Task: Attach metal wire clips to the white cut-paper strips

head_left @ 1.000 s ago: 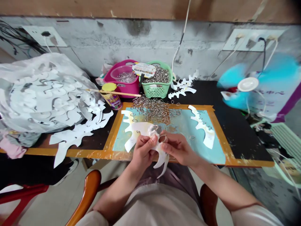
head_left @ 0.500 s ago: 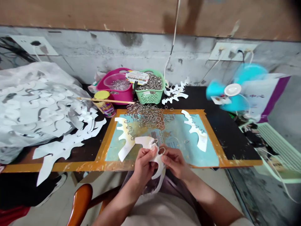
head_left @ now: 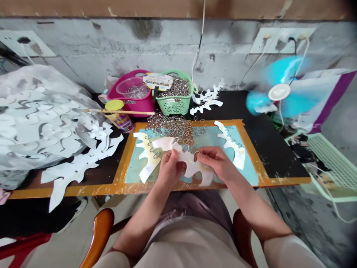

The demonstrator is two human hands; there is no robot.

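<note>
A white cut-out piece with notched edges (head_left: 192, 166) is held up over the near edge of the blue mat (head_left: 134, 175). My left hand (head_left: 170, 165) pinches its left part, with the thumb on top. My right hand (head_left: 213, 158) has thumb and index finger closed on a small metal ring (head_left: 196, 153) at the piece's upper edge. Another ring (head_left: 186, 147) sits on that edge between the hands. Beyond them lies a heap of metal rings (head_left: 178, 128). White pieces with rings rest on the mat at left (head_left: 149, 158) and right (head_left: 237, 152).
A pink basket (head_left: 134, 106) and a green basket of metal parts (head_left: 174, 106) stand at the back, beside a yellow-lidded can (head_left: 119, 119) under a wooden stick. A plastic bag of white pieces (head_left: 41, 123) fills the left; a blue fan (head_left: 279, 91) spins at right.
Both hands have moved up and forward over the mat. The white piece, earlier hanging down and folded, is now spread out to the right. The right hand has moved away from the left.
</note>
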